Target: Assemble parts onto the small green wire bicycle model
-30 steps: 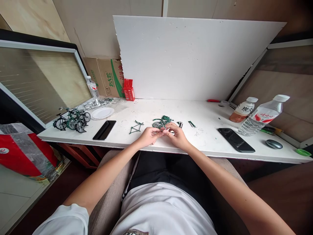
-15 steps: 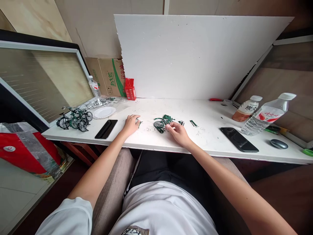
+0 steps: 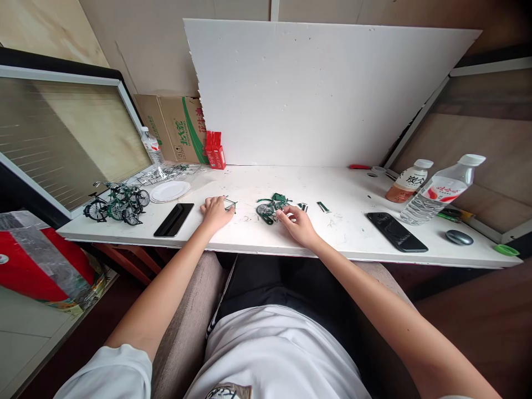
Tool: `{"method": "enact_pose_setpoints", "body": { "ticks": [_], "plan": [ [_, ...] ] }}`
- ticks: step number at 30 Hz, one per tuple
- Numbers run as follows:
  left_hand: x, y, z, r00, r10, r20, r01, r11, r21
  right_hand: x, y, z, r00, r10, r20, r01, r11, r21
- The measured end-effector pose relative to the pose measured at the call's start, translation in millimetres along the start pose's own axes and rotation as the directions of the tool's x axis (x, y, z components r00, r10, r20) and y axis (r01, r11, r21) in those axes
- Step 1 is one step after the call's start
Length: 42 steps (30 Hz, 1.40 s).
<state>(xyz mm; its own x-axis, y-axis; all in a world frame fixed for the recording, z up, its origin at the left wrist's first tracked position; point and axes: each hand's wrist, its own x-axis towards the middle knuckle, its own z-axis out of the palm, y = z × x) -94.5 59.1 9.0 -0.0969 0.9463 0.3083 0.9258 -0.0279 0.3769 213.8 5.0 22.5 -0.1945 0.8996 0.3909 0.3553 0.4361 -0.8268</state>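
Palm down on the white desk [image 3: 253,235], my left hand [image 3: 215,214] has its fingers bent down and resting on the surface, partly out of sight. A thin green frame piece [image 3: 231,206] lies just right of its thumb side. My right hand [image 3: 298,223] has thumb and index finger brought together at the right edge of a small cluster of green and black model bicycle parts [image 3: 268,209], with a spoked wheel showing. What sits between those fingertips is too small to make out. Beyond that hand lie a small dark part [image 3: 302,207] and a green strip [image 3: 323,206].
At left stand assembled model bicycles [image 3: 118,205], white plates [image 3: 170,192] and a phone [image 3: 174,220]. Part sprues [image 3: 155,174] and a red box [image 3: 215,151] are behind. On the right are another phone [image 3: 397,231], a drink bottle [image 3: 409,182], a water bottle [image 3: 443,191] and a mouse [image 3: 459,237].
The whole view has shifted slightly. My left hand has turned a little, and more of the thin green frame piece shows beside it. My right hand stays at the bicycle parts.
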Motion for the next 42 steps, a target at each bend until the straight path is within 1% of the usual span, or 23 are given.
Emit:
{"method": "enact_pose_setpoints", "body": {
  "ticks": [4, 11, 18, 30, 38, 42],
  "plan": [
    [-0.3, 0.9, -0.6, 0.999, -0.048, -0.009, 0.048, 0.999, -0.010, 0.1, 0.1, -0.1, 1.000, 0.014, -0.028, -0.015, 1.000, -0.020],
    [0.9, -0.6, -0.7, 0.998, -0.059, -0.033, 0.057, 0.996, -0.066, -1.1, -2.4, -0.3, 1.000, 0.010, -0.001, -0.010, 1.000, -0.020],
    [-1.2, 2.2, -1.2, 0.999, -0.033, -0.027, 0.033, 0.999, -0.018, -1.4, -1.7, 0.5, 1.000, -0.012, 0.003, 0.012, 1.000, -0.017],
    [-4.2, 5.5, -4.2, 1.000, 0.018, 0.002, -0.018, 0.999, 0.027, -3.4, -7.1, 0.0, 0.998, -0.003, 0.057, 0.005, 1.000, -0.024],
    [-5.0, 6.3, -4.6, 1.000, 0.029, 0.008, -0.030, 0.998, 0.050, -4.1, -9.8, -0.3, 0.999, -0.012, 0.033, 0.014, 0.997, -0.071],
    [-5.3, 6.3, -4.9, 0.999, 0.034, 0.010, -0.034, 0.996, 0.080, -4.4, -10.8, 0.0, 0.999, -0.013, 0.036, 0.016, 0.998, -0.063]
  ]
}}
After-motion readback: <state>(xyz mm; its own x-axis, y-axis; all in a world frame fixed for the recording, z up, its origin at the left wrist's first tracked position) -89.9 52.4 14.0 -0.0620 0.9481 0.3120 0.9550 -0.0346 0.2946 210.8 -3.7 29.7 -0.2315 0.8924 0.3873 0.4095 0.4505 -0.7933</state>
